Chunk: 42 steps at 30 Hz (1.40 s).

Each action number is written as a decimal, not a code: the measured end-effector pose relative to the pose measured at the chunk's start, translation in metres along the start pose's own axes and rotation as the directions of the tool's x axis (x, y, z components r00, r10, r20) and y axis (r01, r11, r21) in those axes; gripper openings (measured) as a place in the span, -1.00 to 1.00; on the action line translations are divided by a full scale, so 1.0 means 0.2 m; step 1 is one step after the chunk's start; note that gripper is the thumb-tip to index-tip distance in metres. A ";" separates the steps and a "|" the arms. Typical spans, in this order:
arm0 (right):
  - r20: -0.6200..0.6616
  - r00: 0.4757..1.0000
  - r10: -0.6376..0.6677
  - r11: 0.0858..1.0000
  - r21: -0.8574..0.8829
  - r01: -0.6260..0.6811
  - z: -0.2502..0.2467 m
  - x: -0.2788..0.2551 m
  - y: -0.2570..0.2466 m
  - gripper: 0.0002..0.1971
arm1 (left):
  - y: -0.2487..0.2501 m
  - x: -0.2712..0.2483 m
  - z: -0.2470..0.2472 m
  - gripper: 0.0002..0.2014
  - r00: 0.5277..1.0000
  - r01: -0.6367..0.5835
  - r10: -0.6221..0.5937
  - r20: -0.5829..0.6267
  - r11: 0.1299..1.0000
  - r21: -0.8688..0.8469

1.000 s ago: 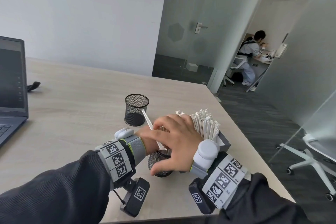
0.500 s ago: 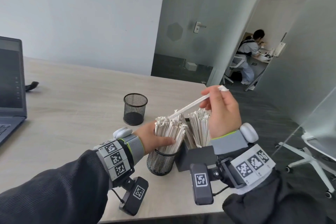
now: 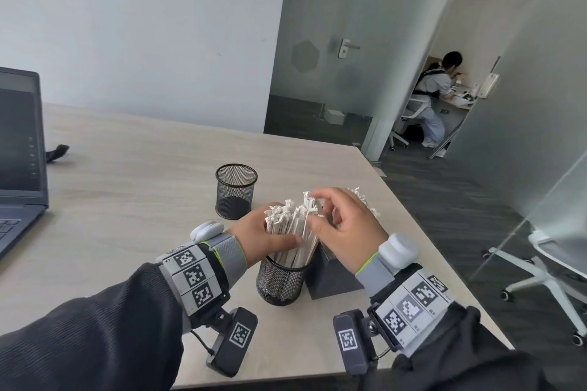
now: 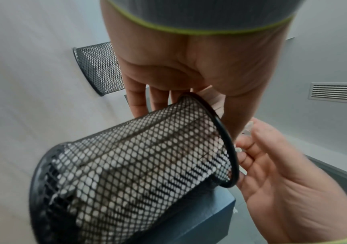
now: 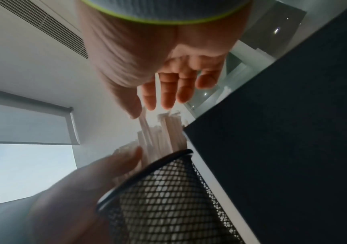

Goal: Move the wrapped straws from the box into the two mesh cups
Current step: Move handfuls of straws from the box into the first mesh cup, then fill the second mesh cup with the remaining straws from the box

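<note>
No brand name or legible writing is found on any item; only black-and-white square marker codes are carried on the wrist bands.

Two black mesh cups are counted on the table. The near mesh cup stands close to the front edge, toward the right corner, and is packed with white wrapped straws that project well above its rim. The far mesh cup stands behind it, apart from it, and nothing is seen projecting from it. One dark box is set touching or just beside the right side of the near cup; a further bundle of straws in the box is seen behind the right hand. The straws are too many to be counted.

The left hand is wrapped around the bundle above the near cup's rim, thumb across the front. The right hand is held over the tops of the bundle with fingers loosely spread and relaxed; the thumb and fingertips touch the straw ends, and no straw is seen pinched.

One open laptop is placed at the left edge.
</note>
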State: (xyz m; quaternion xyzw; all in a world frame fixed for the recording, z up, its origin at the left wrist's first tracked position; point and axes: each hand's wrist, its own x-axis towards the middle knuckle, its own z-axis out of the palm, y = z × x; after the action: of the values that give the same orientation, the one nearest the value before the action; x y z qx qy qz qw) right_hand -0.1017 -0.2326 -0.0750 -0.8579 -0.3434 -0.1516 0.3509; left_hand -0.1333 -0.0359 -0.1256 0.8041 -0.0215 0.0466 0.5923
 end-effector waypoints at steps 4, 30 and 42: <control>-0.002 1.000 0.016 0.999 -0.038 -0.016 0.00 -0.01 0.03 -0.58 | 0.00 -0.03 -0.02 -0.20 0.999 -0.009 0.010 0.031 0.999 -0.033; 0.173 0.905 0.388 0.811 -0.531 -0.247 -0.07 -0.05 0.27 -0.44 | -0.07 0.15 -0.02 -0.31 0.990 0.083 -0.068 -0.121 0.989 0.126; 0.177 0.864 0.471 0.759 -0.581 -0.295 -0.05 -0.01 0.27 -0.56 | -0.11 0.53 0.05 -0.26 0.950 0.173 -0.127 -0.285 0.975 0.142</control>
State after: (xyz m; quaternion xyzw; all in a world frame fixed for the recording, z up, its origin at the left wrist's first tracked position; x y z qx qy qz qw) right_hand -0.0658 -0.2691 -0.0953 -0.9859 -0.1530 -0.0274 0.0625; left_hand -0.0251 -0.0369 -0.1385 0.8354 0.1258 0.1136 0.5228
